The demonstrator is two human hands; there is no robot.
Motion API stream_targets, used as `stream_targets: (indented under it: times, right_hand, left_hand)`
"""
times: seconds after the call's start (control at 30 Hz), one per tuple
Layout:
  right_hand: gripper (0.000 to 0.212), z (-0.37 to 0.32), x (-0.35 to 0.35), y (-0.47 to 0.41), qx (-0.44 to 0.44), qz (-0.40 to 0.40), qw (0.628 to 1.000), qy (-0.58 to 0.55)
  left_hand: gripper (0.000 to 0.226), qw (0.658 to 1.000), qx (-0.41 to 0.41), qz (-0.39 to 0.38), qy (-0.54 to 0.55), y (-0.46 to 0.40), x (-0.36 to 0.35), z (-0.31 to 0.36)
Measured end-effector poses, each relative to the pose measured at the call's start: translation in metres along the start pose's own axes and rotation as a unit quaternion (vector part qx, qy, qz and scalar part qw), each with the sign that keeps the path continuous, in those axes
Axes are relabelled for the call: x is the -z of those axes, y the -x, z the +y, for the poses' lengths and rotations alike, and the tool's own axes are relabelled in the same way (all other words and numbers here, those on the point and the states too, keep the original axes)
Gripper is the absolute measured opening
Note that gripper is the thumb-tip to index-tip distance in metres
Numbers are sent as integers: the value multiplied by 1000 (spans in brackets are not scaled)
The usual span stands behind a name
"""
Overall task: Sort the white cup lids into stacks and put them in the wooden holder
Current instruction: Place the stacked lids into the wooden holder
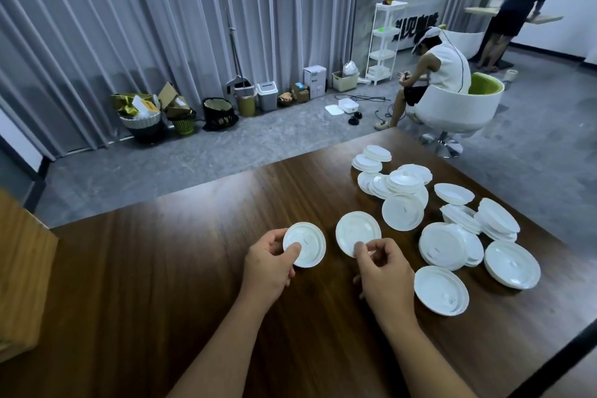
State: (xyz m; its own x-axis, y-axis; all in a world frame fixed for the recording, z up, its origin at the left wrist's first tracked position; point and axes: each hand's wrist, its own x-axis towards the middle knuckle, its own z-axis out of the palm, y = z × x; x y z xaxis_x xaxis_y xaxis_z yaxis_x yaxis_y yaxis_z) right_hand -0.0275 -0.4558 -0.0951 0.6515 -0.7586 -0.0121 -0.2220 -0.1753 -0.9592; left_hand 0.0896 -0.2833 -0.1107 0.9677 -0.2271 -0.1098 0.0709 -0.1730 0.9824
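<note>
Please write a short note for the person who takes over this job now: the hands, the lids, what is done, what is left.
Left hand holds one white lid.
Right hand pinches a second lid by its near edge.
The other lids lie in loose heaps on the right part of the wooden table.
The wooden holder is not clearly in view.
Done: no neat stack visible.
Left: stack all lids, put them in the holder.

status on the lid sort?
Left hand pinches one lid; right hand pinches another. Loose lids heaped right. Nothing blocking.
</note>
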Motion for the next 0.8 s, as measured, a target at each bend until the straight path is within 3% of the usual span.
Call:
stream_targets:
  times: [0.17, 0.5, 0.67, 0.8]
  right_hand:
    - [29, -8, -14, -4, -58, -58, 996, -44]
    - [47, -18, -40, -2, -39, -87, 995, 3]
    - [21, -26, -42, -2, 5, -108, 990, 86]
    - [28, -31, -38, -9, 77, -100, 980, 154]
  left_hand:
    - [23, 1000, -6, -11, 2, -2, 1, -1]
    - [28, 999, -13, -7, 28, 0, 2, -2]
    - [30, 997, 0, -29, 70, 0, 7, 1]
    - [24, 994, 9, -51, 92, 0, 8, 1]
